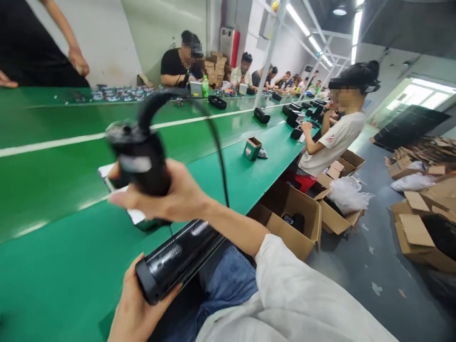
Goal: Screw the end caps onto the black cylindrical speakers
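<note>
My right hand (171, 194) is wrapped round a black electric screwdriver (142, 159), held upright over the near side of the bench. A thick curved cord leaves its top and loops down to the right; a pale label shows on its blurred body. Below that hand, a black cylindrical speaker (174, 259) with a glossy carbon-weave pattern lies slanted over my lap at the bench edge. My left hand (137, 299) grips its near end cap, thumb and fingers on either side. Partly hidden behind my right hand is a white paper or box (136, 216) on the bench.
The green bench (53, 280) runs far back, with a small green box (252, 148) and several black speakers (261, 115) on it. Open cartons (285, 209) stand on the floor to my right. A co-worker (335, 128) stands farther along; others sit across the bench.
</note>
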`<move>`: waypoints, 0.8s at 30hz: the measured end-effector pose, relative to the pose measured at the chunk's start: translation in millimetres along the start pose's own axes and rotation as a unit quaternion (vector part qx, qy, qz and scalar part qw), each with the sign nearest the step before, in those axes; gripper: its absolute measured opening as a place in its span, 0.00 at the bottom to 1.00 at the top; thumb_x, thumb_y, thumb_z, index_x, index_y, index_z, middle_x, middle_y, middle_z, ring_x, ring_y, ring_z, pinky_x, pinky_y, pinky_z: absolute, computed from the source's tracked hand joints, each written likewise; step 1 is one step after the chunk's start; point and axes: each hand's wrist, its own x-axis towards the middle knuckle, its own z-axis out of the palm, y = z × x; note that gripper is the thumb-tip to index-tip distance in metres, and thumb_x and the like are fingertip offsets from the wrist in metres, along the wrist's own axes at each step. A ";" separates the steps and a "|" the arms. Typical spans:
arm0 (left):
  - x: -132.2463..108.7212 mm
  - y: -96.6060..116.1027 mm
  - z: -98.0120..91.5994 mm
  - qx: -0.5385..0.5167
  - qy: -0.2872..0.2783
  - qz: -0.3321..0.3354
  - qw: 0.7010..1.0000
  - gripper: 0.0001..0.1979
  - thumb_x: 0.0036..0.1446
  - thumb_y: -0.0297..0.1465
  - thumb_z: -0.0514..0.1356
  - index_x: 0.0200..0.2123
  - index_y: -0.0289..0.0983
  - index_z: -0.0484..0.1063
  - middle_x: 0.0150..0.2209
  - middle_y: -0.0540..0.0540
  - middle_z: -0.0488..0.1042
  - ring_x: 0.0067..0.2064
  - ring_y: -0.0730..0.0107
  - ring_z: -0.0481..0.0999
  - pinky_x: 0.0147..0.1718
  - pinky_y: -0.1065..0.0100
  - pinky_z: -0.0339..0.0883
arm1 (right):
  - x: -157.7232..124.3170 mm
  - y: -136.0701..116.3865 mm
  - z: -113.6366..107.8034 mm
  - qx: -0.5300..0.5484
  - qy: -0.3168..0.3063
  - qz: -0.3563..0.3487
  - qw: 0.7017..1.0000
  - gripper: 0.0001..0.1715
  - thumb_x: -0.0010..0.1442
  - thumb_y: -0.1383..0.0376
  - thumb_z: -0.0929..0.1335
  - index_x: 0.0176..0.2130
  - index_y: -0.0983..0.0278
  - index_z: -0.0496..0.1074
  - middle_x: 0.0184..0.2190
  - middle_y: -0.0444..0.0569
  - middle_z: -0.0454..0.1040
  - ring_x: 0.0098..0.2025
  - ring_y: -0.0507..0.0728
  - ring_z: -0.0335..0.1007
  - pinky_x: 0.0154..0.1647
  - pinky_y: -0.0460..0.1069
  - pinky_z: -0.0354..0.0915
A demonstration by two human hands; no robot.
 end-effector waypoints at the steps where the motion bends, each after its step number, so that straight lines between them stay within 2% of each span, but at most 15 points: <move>1: -2.1 2.8 0.0 -0.004 -0.001 0.006 1.000 0.57 0.61 0.61 0.71 0.81 0.40 0.53 0.69 0.28 0.71 0.64 0.25 0.81 0.64 0.25 0.78 | 1.1 -7.8 -1.8 0.047 -0.001 -0.030 0.998 0.31 0.57 0.51 0.87 0.48 0.57 0.73 0.23 0.32 0.70 0.21 0.51 0.65 0.23 0.49 0.69; 2: -4.1 5.4 -0.4 -0.012 0.000 0.021 1.000 0.56 0.61 0.59 0.72 0.80 0.40 0.54 0.68 0.29 0.72 0.66 0.26 0.81 0.65 0.27 0.78 | 5.5 -12.4 -4.5 0.062 0.020 -0.071 0.995 0.29 0.60 0.52 0.85 0.48 0.57 0.72 0.24 0.32 0.70 0.21 0.50 0.64 0.23 0.47 0.67; 3: -5.6 7.4 -1.2 -0.020 0.003 0.033 0.999 0.55 0.60 0.57 0.74 0.79 0.40 0.55 0.70 0.29 0.71 0.69 0.27 0.79 0.69 0.29 0.75 | 13.2 -12.7 -7.9 0.043 0.084 -0.133 0.987 0.26 0.64 0.50 0.83 0.48 0.56 0.72 0.24 0.32 0.69 0.20 0.48 0.63 0.22 0.46 0.64; 5: -6.5 8.7 -3.7 -0.032 -0.010 0.038 0.999 0.55 0.60 0.51 0.77 0.79 0.41 0.54 0.72 0.29 0.69 0.72 0.31 0.76 0.72 0.34 0.73 | 34.4 -1.0 -14.1 -0.015 0.158 -0.269 0.950 0.29 0.63 0.44 0.82 0.45 0.55 0.69 0.20 0.29 0.60 0.16 0.47 0.57 0.17 0.47 0.55; 6: -6.2 8.8 -4.8 -0.036 -0.013 0.037 0.999 0.55 0.59 0.49 0.78 0.79 0.41 0.53 0.73 0.30 0.69 0.73 0.33 0.76 0.73 0.36 0.73 | 44.8 8.1 -15.8 -0.042 0.168 -0.290 0.941 0.31 0.63 0.41 0.82 0.43 0.54 0.66 0.20 0.30 0.58 0.16 0.47 0.58 0.17 0.47 0.56; 8: -6.0 9.5 -6.1 -0.039 -0.014 0.034 0.999 0.56 0.60 0.45 0.79 0.80 0.43 0.52 0.73 0.31 0.69 0.74 0.35 0.76 0.73 0.39 0.74 | 59.0 24.0 -15.5 -0.080 0.172 -0.294 0.937 0.32 0.66 0.38 0.79 0.41 0.53 0.63 0.21 0.31 0.55 0.16 0.48 0.57 0.18 0.49 0.58; 12: -8.4 12.7 -5.6 -0.035 -0.011 0.038 0.999 0.56 0.60 0.43 0.80 0.80 0.45 0.51 0.73 0.31 0.69 0.74 0.35 0.76 0.72 0.39 0.75 | 64.1 33.7 -4.9 -0.116 0.192 -0.237 0.945 0.28 0.70 0.39 0.75 0.40 0.53 0.62 0.25 0.36 0.61 0.19 0.51 0.60 0.21 0.52 0.61; 15: -9.2 12.5 -5.7 -0.034 -0.018 0.038 0.999 0.58 0.59 0.43 0.81 0.81 0.45 0.50 0.74 0.31 0.68 0.74 0.34 0.75 0.73 0.38 0.74 | 70.7 41.2 2.7 -0.110 0.190 -0.211 0.952 0.25 0.68 0.39 0.75 0.43 0.51 0.65 0.28 0.37 0.65 0.21 0.53 0.62 0.22 0.54 0.61; 18: -9.1 11.9 -5.8 -0.042 -0.022 0.029 0.998 0.59 0.59 0.42 0.81 0.81 0.46 0.49 0.75 0.31 0.67 0.75 0.34 0.74 0.74 0.38 0.72 | 84.9 53.4 4.3 -0.095 0.200 -0.243 0.945 0.28 0.63 0.37 0.77 0.42 0.51 0.67 0.28 0.37 0.67 0.23 0.52 0.61 0.23 0.52 0.63; 21: -8.9 12.2 -5.5 -0.051 -0.023 0.025 0.998 0.58 0.59 0.42 0.80 0.81 0.46 0.49 0.75 0.32 0.66 0.75 0.34 0.74 0.74 0.38 0.72 | 93.5 57.0 3.7 -0.083 0.218 -0.258 0.938 0.18 0.61 0.49 0.77 0.40 0.51 0.69 0.29 0.38 0.68 0.28 0.52 0.65 0.28 0.51 0.68; 24: -8.3 12.9 -5.3 -0.056 -0.023 0.032 0.998 0.57 0.59 0.42 0.80 0.81 0.46 0.50 0.74 0.32 0.66 0.74 0.35 0.75 0.73 0.39 0.73 | 91.8 53.3 3.9 -0.078 0.215 -0.239 0.944 0.11 0.61 0.58 0.75 0.39 0.51 0.69 0.29 0.38 0.68 0.26 0.53 0.66 0.23 0.51 0.64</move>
